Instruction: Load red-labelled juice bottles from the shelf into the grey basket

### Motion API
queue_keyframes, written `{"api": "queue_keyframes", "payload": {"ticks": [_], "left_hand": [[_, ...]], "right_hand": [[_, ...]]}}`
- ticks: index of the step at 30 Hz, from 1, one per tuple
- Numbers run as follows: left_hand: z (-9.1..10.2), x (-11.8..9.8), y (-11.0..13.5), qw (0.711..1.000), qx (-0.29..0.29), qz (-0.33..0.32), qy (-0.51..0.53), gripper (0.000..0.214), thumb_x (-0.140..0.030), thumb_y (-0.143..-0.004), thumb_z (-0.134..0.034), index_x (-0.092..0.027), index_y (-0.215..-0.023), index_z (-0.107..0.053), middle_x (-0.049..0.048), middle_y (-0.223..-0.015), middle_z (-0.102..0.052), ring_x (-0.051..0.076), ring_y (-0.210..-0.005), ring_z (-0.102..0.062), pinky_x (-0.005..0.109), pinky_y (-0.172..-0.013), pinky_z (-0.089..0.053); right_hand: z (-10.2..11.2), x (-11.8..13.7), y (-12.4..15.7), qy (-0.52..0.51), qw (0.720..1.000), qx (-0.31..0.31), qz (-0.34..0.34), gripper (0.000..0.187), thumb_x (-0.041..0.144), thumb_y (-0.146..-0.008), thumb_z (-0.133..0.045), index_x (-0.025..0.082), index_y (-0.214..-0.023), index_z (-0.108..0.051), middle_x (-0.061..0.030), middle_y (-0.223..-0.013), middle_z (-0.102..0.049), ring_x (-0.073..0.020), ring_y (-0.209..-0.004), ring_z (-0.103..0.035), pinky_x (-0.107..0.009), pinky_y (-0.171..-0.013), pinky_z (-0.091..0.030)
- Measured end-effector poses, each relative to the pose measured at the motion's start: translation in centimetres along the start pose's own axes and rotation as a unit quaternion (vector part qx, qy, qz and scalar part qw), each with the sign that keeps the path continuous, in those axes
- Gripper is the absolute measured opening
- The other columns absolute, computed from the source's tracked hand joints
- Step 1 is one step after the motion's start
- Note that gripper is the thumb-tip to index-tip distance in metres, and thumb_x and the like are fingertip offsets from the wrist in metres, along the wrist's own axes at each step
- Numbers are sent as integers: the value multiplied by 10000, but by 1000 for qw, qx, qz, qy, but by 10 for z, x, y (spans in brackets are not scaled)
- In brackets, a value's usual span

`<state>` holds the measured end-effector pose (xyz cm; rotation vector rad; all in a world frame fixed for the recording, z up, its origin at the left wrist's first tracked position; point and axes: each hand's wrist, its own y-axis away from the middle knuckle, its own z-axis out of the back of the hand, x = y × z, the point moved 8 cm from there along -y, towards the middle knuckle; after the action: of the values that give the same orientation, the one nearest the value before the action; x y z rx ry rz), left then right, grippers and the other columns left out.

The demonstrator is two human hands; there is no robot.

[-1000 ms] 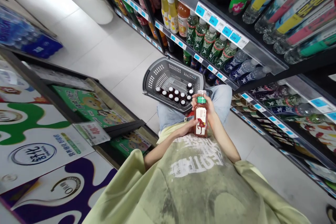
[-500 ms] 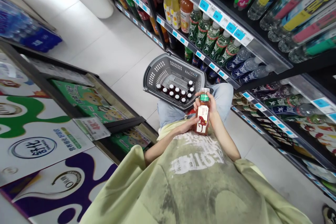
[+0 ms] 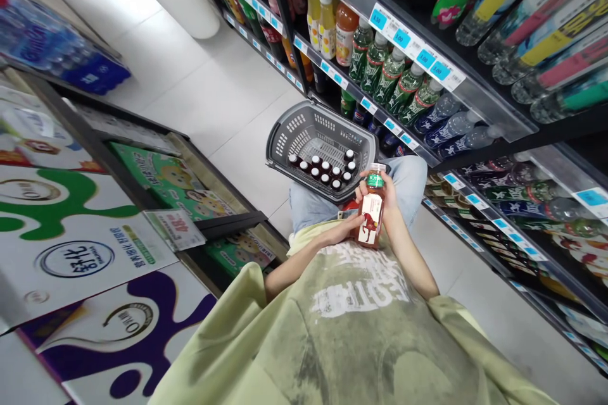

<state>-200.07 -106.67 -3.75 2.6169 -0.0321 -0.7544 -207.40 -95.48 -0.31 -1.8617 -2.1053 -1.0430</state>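
A bottle of reddish-brown tea [image 3: 371, 218] with a green neck band, white cap and a pale label showing a red horse figure is held upright before my shirt. My right hand [image 3: 389, 192] wraps around its upper part from behind, fingertips showing on the left side. My left hand [image 3: 346, 228] rests against the lower left side, its fingers touching the label and partly hidden. Just beyond my knees stands a grey plastic basket [image 3: 289, 126]. Inside it, several dark bottles with white caps [image 3: 325, 166] stand grouped at the near end.
Drink shelves [image 3: 418, 50] with price tags and bottles run along the right. On the left are milk cartons [image 3: 85, 253] and a rack of green packs [image 3: 166, 177]. Wrapped water bottles [image 3: 57, 44] and a white bucket [image 3: 190, 6] stand farther off on the tiled floor [image 3: 190, 95].
The whole view has shifted slightly, so everything appears a little further right and lower. Both hands keep the same hold on the bottle.
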Motion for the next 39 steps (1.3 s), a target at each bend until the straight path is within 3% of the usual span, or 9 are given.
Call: {"api": "queue_keyframes", "payload": {"ticks": [3, 7, 12, 17, 20, 23, 28, 34, 39], "left_hand": [[3, -1, -1, 999, -23, -14, 20, 921, -692, -855, -863, -165, -1535, -535, 202, -1361, -729, 336, -1089, -757, 468, -962, -613], [21, -15, -6, 987, -134, -86, 14, 973, -550, -765, -959, -247, -1552, -475, 136, -1400, -693, 253, -888, -765, 394, -758, -656], [35, -34, -8, 964, -215, -157, -10, 1031, -511, -664, -1009, -192, -1493, -485, 23, -963, -748, 173, -596, -699, 270, -569, -580], [25, -28, -11, 982, -119, -133, 55, 885, -761, -877, -729, -178, -1523, -567, 62, -848, -761, 129, -446, -557, 213, -402, -366], [25, -14, -10, 992, -66, -56, 91, 895, -902, -916, -467, -110, -1231, -743, 85, -671, -700, 138, -349, -443, 241, -346, -255], [27, -1, -6, 989, -25, 26, 141, 801, -871, -907, -503, -114, -956, -759, 96, -667, -688, 138, -328, -397, 258, -342, -247], [21, 2, -5, 992, 25, 73, 101, 863, -923, -878, -485, -114, -945, -777, 124, -664, -695, 200, -423, -539, 283, -413, -359], [8, -4, -12, 996, 67, 17, 59, 867, -907, -885, -562, -117, -1181, -763, 173, -921, -798, 284, -727, -747, 287, -552, -491], [5, -3, -8, 997, 72, -2, 21, 785, -870, -846, -689, -151, -1152, -762, 158, -1024, -802, 322, -910, -780, 370, -736, -585]], "right_hand": [[2, 3, 0, 11, 1000, -26, 7, 429, 647, -898, -694, 237, -1013, -640, 41, -602, -610, -210, -565, -656, -332, -536, -583], [9, 27, 2, 38, 989, -108, 94, 399, 608, -849, -755, 254, -968, -613, 23, -673, -695, -223, -648, -728, -329, -585, -608], [13, 60, 7, 88, 954, -194, 209, 380, 508, -815, -839, 261, -954, -587, 8, -736, -743, -238, -797, -782, -324, -686, -635], [-11, 51, 7, 74, 978, -100, 167, 384, 426, -778, -892, 263, -957, -593, -11, -822, -769, -271, -922, -794, -369, -750, -660], [-31, 39, 9, 80, 988, -9, 134, 423, 440, -715, -915, 263, -923, -592, -29, -894, -781, -293, -949, -788, -432, -811, -671], [-41, 29, 8, 91, 988, 37, 116, 463, 450, -661, -915, 260, -911, -575, -47, -928, -774, -301, -951, -781, -468, -851, -665], [-39, 22, 1, 60, 992, 38, 109, 426, 497, -690, -804, 270, -886, -501, -5, -783, -674, -256, -747, -736, -377, -634, -610], [-31, 21, 5, -17, 994, 23, 109, 403, 552, -705, -727, 282, -850, -466, 47, -668, -541, -179, -566, -579, -330, -555, -571], [-22, -4, 7, -64, 997, 7, 38, 454, 631, -743, -690, 291, -830, -401, 75, -608, -450, -149, -482, -467, -278, -449, -521]]}}
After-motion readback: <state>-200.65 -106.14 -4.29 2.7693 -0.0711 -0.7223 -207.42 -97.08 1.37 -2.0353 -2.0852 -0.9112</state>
